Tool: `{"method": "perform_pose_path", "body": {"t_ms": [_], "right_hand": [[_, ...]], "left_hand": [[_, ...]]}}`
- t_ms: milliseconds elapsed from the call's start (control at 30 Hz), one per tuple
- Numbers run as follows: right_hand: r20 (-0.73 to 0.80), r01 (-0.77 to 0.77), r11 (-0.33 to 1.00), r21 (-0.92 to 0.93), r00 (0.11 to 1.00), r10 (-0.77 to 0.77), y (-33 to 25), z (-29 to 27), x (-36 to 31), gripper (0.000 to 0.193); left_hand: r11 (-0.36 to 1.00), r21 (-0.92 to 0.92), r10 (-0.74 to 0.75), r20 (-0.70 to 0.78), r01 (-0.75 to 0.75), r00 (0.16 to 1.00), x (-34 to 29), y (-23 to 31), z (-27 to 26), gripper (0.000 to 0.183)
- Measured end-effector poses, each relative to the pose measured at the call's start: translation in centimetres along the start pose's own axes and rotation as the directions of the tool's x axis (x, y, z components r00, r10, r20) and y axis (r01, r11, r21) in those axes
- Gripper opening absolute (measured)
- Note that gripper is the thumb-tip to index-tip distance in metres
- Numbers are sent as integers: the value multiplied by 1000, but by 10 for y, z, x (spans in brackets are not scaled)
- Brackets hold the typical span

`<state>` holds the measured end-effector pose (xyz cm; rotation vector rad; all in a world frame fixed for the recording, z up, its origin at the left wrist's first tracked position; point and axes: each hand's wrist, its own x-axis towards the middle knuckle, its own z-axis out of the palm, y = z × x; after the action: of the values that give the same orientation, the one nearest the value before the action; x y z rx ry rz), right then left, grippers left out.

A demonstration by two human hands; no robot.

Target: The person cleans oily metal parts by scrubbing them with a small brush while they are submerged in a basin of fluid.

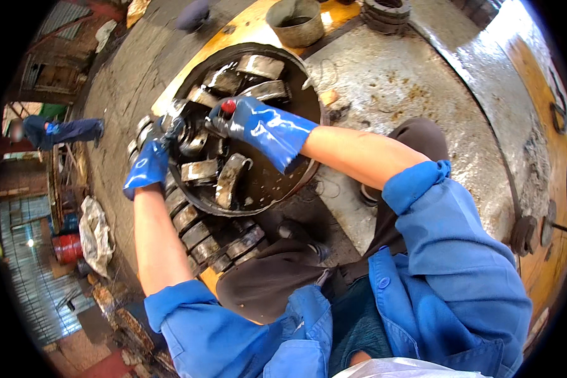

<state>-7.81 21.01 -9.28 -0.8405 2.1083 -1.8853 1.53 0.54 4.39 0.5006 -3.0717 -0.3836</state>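
Observation:
A wide round basin [268, 49] of dark liquid stands in front of me, with several wet curved metal pieces [233, 179] lying in it. Both my hands wear wet blue rubber gloves. My left hand [151, 162] is closed at the basin's left rim on a shiny metal part [177, 112]. Over the middle of the basin, my right hand [258, 126] is closed around a tool with a red end [228, 106]; the rest of it is hidden by the glove and dark parts, so its kind is unclear.
More curved metal pieces [195, 234] sit beside the basin, near my left forearm. Beyond it stand a grey bucket [295, 26] and stacked rings [386, 14]. A stained metal sheet [384, 94] lies to the right. Another person [75, 132] is at far left, near a white sack [96, 236].

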Motion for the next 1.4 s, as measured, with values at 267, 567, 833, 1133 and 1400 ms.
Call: {"method": "perform_pose_path", "body": {"t_ms": [267, 567, 833, 1133, 1400], "right_hand": [[329, 315, 914, -256, 918, -224, -14, -54, -77, 31], [554, 334, 922, -194, 813, -178, -60, -113, -103, 12], [641, 662, 681, -313, 677, -363, -60, -96, -96, 17], [902, 862, -309, -402, 313, -299, -64, -108, -98, 26], [545, 690, 351, -633, 719, -430, -26, -122, -100, 22]], "left_hand": [[887, 402, -319, 181, 226, 930, 30, -4, -8, 66], [745, -612, -104, 284, 264, 953, 40, -8, 32, 59], [991, -133, 35, 353, 14, 935, 59, 151, 8, 50], [884, 29, 413, 418, -466, 810, 86, 318, 17, 49], [579, 149, 752, 282, -802, 595, 144, 537, 31, 49]]}}
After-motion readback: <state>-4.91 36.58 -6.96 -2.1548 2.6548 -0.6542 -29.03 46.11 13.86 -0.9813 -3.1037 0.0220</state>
